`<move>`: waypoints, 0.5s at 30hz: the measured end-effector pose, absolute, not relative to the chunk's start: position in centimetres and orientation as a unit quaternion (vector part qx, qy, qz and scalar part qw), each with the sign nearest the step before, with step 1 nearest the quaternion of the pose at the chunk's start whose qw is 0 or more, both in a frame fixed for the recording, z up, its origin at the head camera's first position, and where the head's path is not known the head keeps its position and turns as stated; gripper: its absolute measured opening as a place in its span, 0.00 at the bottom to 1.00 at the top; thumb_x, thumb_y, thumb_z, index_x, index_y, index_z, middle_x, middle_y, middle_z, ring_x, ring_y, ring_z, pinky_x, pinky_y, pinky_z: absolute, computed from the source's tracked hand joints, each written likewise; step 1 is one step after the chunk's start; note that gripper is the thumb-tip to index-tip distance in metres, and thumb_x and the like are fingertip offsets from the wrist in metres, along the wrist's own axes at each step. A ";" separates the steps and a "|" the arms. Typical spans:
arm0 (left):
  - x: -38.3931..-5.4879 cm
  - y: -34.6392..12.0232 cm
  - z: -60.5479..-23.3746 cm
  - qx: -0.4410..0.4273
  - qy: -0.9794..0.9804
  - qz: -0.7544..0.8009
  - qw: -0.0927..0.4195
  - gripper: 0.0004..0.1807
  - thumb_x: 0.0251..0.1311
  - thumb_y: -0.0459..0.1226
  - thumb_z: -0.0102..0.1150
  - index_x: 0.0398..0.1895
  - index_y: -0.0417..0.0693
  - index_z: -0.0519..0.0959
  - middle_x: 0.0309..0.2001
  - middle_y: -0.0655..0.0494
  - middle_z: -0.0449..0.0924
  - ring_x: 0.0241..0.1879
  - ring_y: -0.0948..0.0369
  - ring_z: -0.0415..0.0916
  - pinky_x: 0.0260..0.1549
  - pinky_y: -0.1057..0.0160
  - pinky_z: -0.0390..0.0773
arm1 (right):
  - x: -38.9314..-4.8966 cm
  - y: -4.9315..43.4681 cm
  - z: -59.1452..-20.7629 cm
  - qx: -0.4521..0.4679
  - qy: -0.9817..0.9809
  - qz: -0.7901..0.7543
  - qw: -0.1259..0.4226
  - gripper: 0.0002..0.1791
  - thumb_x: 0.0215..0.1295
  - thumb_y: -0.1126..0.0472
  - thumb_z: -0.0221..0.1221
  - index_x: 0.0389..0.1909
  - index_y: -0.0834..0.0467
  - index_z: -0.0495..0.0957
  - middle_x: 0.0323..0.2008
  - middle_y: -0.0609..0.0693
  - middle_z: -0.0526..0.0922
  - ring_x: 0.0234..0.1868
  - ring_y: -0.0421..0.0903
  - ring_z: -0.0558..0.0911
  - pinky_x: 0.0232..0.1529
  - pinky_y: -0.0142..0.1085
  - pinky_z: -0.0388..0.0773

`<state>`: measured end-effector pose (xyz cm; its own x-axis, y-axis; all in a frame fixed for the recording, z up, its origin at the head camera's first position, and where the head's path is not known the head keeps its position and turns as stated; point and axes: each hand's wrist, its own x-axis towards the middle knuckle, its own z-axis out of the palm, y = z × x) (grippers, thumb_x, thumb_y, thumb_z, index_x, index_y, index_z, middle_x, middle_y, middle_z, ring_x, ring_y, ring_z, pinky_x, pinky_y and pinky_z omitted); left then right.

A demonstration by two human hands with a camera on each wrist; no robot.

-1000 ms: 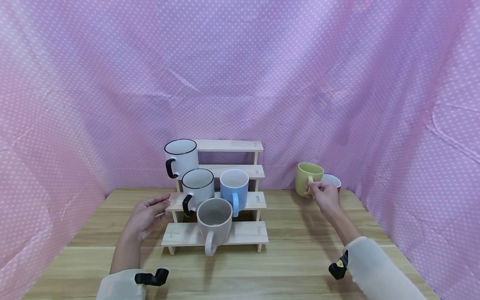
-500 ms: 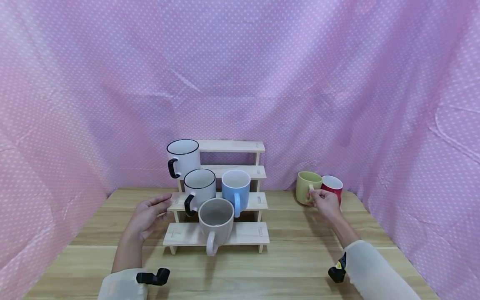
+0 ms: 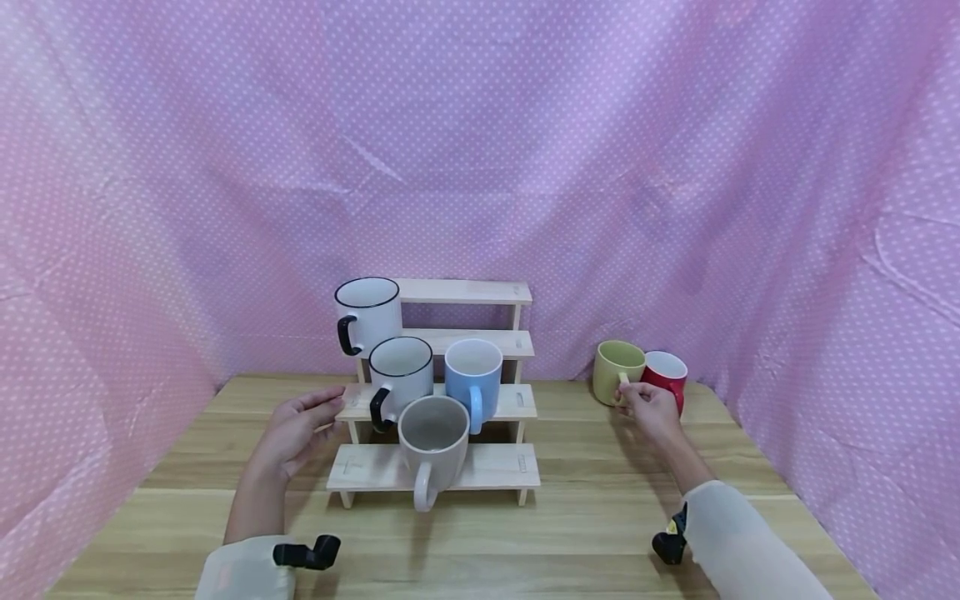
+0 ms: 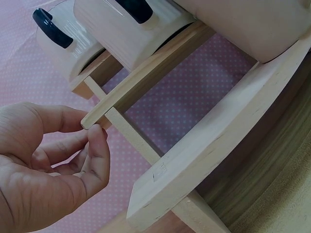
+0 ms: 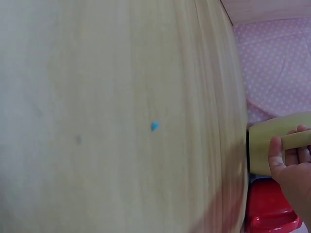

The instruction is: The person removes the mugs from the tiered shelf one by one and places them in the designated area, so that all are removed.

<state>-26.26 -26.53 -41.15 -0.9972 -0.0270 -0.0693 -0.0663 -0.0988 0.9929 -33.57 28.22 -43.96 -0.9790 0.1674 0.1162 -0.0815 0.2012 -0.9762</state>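
We noted the cloth [image 3: 480, 150] behind and around the work area, then the table [image 3: 585, 533]. On the table stood the stepped rack [image 3: 495, 468].

We recorded the left hand [image 3: 291, 429] at the rack's left side, thumb and index finger pinching the end of the second shelf from the bottom. The right hand [image 3: 654, 410] was set well apart from the rack.

Of the mugs, the upper white mug [image 3: 378, 329] stood on the second shelf from the top. The lower white mug [image 3: 411, 387] and the blue mug [image 3: 459, 387] shared the shelf below, and the grey mug [image 3: 442, 460] stood on the lowest. The green mug [image 3: 609, 383] was upright at the table's far right, just beside the red mug [image 3: 669, 387]; we could not tell whether its base touched the table.

Smallest was the green mug's handle [image 5: 296, 140], clamped between the right hand's thumb and fingers. We judged the step in hand to be control of the green mug by this handle, with the rack steadied. The next move called for a firm pinch, a level rim and clearance from the red mug.
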 end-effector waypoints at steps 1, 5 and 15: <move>-26.3 -26.5 -41.2 -0.035 0.671 0.741 0.014 0.28 0.73 0.32 0.58 0.71 0.29 0.66 0.50 0.55 0.76 0.45 0.64 0.77 0.43 0.68 0.82 | -33.6 28.3 -44.0 -0.030 -0.768 0.632 0.100 0.21 0.79 0.61 0.55 0.55 0.79 0.75 0.35 0.48 0.84 0.38 0.35 0.82 0.48 0.38 0.86; -26.3 -26.5 -41.2 -0.035 0.672 0.740 0.016 0.29 0.73 0.32 0.58 0.72 0.28 0.65 0.50 0.55 0.76 0.44 0.64 0.76 0.42 0.68 0.82 | -33.7 28.5 -44.3 -0.037 -0.764 0.636 0.098 0.20 0.79 0.61 0.55 0.54 0.78 0.75 0.34 0.46 0.84 0.38 0.35 0.82 0.49 0.37 0.86; -26.4 -26.5 -41.1 -0.030 0.672 0.740 0.013 0.29 0.73 0.32 0.58 0.72 0.28 0.64 0.51 0.54 0.76 0.45 0.64 0.76 0.41 0.69 0.82 | -34.2 28.6 -44.3 -0.047 -0.763 0.640 0.077 0.21 0.79 0.59 0.55 0.56 0.76 0.75 0.37 0.49 0.83 0.42 0.38 0.82 0.50 0.34 0.84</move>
<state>-26.36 -26.53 -41.14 -0.9978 -0.0212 -0.0630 -0.0607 -0.0958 0.9936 -34.20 28.58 -44.27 -0.9837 0.1704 0.0571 -0.0266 0.1760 -0.9840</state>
